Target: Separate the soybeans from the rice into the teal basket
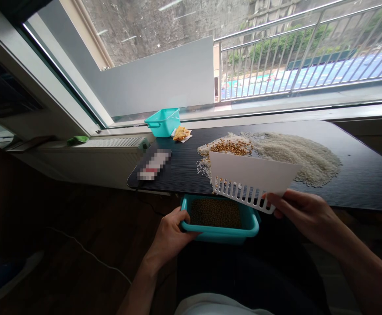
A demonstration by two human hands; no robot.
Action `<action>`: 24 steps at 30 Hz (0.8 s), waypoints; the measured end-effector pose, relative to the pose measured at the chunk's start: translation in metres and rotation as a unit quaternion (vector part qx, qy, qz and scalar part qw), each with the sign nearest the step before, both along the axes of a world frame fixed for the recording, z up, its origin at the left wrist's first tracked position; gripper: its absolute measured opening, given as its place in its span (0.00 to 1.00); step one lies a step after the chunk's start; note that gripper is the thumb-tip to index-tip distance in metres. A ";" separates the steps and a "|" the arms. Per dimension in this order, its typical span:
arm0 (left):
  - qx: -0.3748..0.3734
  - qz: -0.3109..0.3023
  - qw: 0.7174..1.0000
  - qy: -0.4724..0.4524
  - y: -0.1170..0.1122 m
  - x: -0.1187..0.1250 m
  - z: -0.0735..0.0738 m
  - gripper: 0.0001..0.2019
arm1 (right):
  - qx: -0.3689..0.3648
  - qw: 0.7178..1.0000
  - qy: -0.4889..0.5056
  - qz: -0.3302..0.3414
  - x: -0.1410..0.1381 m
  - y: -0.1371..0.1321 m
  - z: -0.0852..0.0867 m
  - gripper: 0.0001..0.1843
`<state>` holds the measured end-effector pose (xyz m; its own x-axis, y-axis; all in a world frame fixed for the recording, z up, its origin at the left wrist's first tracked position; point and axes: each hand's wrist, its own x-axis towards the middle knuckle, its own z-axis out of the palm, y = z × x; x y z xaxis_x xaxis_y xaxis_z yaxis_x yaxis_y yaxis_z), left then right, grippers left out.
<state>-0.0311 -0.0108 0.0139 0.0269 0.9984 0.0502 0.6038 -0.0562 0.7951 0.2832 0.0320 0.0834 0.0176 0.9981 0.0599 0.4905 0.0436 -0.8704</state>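
In the head view, clock face centred on it, my left grip [171, 236] is clasping the near teal tub [219, 229] by its left rim, towards seven o'clock; the tub is sitting at five, below the edge of the dark bench [368, 159], and is holding small brownish beans [215, 213]. My right grip [299, 208], around four o'clock, is pinching the white slotted sheet [253, 175] by its lower right corner; the sheet is tilting over the bench's edge, slots downward. I cannot tell whether it is touching the tub. Pale grains [304, 157] are spreading at three o'clock, with orange-brown beans [232, 146] lying on their left part. The far teal tub [163, 124] is standing between ten and eleven, a crumpled yellow item [181, 133] lying beside it. A pixelated oblong [154, 165] is resting at nine.
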 end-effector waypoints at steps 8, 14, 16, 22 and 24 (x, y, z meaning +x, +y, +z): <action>0.001 0.000 1.000 0.002 0.000 0.001 0.000 0.14 | 0.035 0.999 -0.028 0.005 0.012 0.007 -0.007 0.24; -0.010 0.005 1.000 -0.001 0.001 0.000 0.001 0.13 | 0.023 0.999 -0.026 0.013 -0.008 0.018 -0.002 0.27; -0.008 0.006 1.000 -0.003 0.001 -0.002 0.002 0.14 | 0.029 0.999 -0.026 0.020 -0.013 0.021 -0.001 0.28; -0.008 0.031 0.999 -0.016 -0.001 -0.013 0.005 0.15 | 0.035 0.999 -0.027 0.029 -0.017 0.023 0.004 0.30; -0.019 0.041 0.999 -0.029 -0.002 -0.017 0.006 0.16 | 0.028 0.999 -0.029 0.021 -0.016 0.023 0.005 0.31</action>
<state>-0.0481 -0.0127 0.0204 -0.0562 0.9984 0.0119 0.5579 0.0215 0.8296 0.2668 0.0545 0.0888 -0.0299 0.9930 0.1145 0.5367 0.1126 -0.8362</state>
